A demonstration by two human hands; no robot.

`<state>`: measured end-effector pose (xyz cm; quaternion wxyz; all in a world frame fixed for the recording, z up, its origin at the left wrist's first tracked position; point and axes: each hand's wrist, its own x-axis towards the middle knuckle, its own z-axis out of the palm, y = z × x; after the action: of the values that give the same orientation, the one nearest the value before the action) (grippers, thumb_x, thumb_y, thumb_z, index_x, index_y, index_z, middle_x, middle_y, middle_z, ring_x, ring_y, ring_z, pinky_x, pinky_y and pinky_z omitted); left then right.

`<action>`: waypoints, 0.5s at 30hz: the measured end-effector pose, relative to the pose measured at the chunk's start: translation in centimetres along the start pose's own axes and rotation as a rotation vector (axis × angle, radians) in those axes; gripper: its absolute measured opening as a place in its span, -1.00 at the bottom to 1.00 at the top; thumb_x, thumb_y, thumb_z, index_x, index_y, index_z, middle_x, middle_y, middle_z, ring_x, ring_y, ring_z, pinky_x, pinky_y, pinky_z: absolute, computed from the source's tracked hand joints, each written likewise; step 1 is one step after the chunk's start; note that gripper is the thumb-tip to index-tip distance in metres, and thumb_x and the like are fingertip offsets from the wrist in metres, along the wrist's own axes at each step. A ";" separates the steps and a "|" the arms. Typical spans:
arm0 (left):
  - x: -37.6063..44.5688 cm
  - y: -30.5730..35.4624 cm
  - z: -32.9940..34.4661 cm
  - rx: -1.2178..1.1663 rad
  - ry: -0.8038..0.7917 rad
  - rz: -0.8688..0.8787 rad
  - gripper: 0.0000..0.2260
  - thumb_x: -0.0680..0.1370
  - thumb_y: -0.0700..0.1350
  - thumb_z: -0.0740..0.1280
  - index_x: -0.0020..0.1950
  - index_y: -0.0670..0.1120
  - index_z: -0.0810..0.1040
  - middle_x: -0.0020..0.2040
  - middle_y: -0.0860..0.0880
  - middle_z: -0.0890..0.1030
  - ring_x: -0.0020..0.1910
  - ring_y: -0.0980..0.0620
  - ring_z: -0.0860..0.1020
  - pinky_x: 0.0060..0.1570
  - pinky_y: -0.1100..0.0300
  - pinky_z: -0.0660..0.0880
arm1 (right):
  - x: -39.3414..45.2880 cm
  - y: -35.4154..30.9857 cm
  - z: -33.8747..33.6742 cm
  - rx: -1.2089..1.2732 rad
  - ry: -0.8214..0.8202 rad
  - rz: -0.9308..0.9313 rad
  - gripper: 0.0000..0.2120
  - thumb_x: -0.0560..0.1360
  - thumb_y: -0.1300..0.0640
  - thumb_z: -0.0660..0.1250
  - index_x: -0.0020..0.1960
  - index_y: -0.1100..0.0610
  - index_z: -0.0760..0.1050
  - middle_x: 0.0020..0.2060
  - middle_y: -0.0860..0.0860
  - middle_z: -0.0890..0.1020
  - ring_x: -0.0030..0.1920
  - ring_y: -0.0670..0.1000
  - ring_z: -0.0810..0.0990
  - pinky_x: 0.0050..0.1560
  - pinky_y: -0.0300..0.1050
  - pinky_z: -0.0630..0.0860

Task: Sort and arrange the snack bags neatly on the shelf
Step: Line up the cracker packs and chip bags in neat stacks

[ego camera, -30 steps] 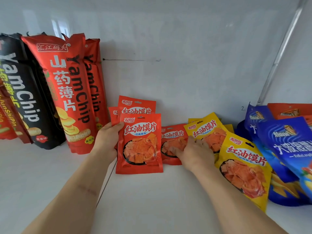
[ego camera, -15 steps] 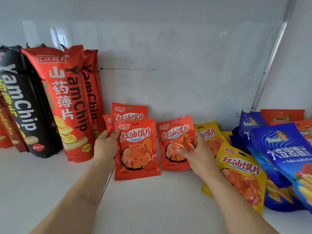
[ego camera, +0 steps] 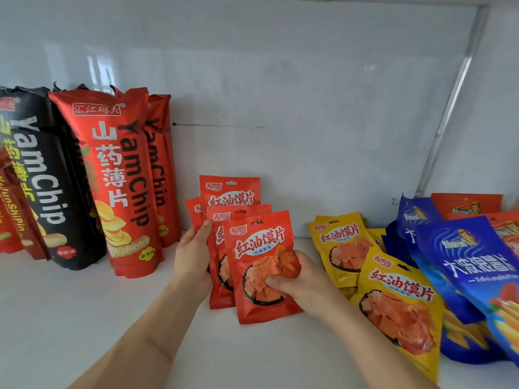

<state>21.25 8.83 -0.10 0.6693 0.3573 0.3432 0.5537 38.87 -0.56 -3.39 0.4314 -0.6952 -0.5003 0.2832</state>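
Observation:
A small red snack bag (ego camera: 259,248) stands at the front of a row of red bags (ego camera: 230,192) in the middle of the white shelf (ego camera: 84,318). My right hand (ego camera: 300,279) grips this front bag at its right side, thumb on its face. My left hand (ego camera: 193,251) holds the left edge of the red bag behind it (ego camera: 238,214), thumb on the front. To the right lie yellow bags of the same snack (ego camera: 339,242), one of them leaning forward (ego camera: 401,301).
Tall red YamChip bags (ego camera: 112,178) and a black one (ego camera: 36,178) stand at the left against the back wall. Blue bags (ego camera: 471,262) and orange-red ones (ego camera: 466,204) are heaped at the right. A metal upright (ego camera: 455,99) runs up the right corner.
My right hand has lifted a red bag from among the yellow ones and carried it left, in front of the red stack that my left hand holds.

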 end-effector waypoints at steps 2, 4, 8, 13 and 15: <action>-0.1 0.0 0.1 -0.008 -0.015 -0.004 -0.84 0.63 0.02 0.33 0.17 0.01 0.59 -0.05 -0.05 0.76 -0.08 -0.12 0.73 0.02 -0.12 0.64 | -0.1 -0.4 0.2 -0.063 0.003 0.021 -0.46 0.33 -0.16 0.53 0.22 -0.10 0.42 0.06 -0.23 0.63 0.07 -0.16 0.61 0.18 -0.12 0.55; -0.2 0.0 0.2 0.001 -0.039 0.009 -0.81 0.62 0.03 0.34 0.18 0.01 0.59 -0.03 -0.06 0.75 -0.07 -0.12 0.73 0.04 -0.12 0.64 | 0.1 -0.4 0.6 -0.121 0.007 0.045 -0.50 0.36 -0.19 0.49 0.20 -0.08 0.42 0.08 -0.19 0.61 0.08 -0.12 0.60 0.08 -0.21 0.52; -0.4 -0.1 0.3 0.050 -0.070 0.028 -0.79 0.60 0.01 0.38 0.20 -0.02 0.59 -0.03 -0.07 0.75 -0.08 -0.13 0.74 0.02 -0.12 0.64 | 0.5 -0.1 1.5 -0.227 -0.050 0.041 -0.24 0.14 -0.47 0.42 0.22 -0.10 0.49 0.11 -0.13 0.60 0.08 -0.10 0.62 0.14 -0.10 0.56; -0.6 -0.4 0.6 0.025 -0.101 -0.026 -0.79 0.60 -0.02 0.38 0.20 -0.04 0.59 -0.01 -0.10 0.75 -0.05 -0.17 0.73 0.04 -0.14 0.64 | -0.2 -1.5 0.8 0.201 0.011 -0.021 -0.72 0.45 -0.30 0.36 0.06 -0.17 0.51 -0.02 -0.29 0.64 0.05 -0.21 0.62 0.06 -0.34 0.53; -0.9 -0.7 0.9 0.025 -0.141 -0.057 -0.77 0.59 -0.03 0.39 0.22 -0.05 0.59 0.02 -0.13 0.74 -0.02 -0.20 0.72 0.09 -0.19 0.62 | -0.1 -1.5 0.7 0.311 0.121 -0.012 -0.66 0.45 -0.31 0.35 0.11 -0.13 0.54 -0.01 -0.21 0.68 0.03 -0.15 0.65 0.09 -0.14 0.58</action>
<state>22.22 7.76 -0.15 0.7028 0.3940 0.3121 0.5034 37.61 -0.20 -2.41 0.5649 -0.6328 -0.4278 0.3122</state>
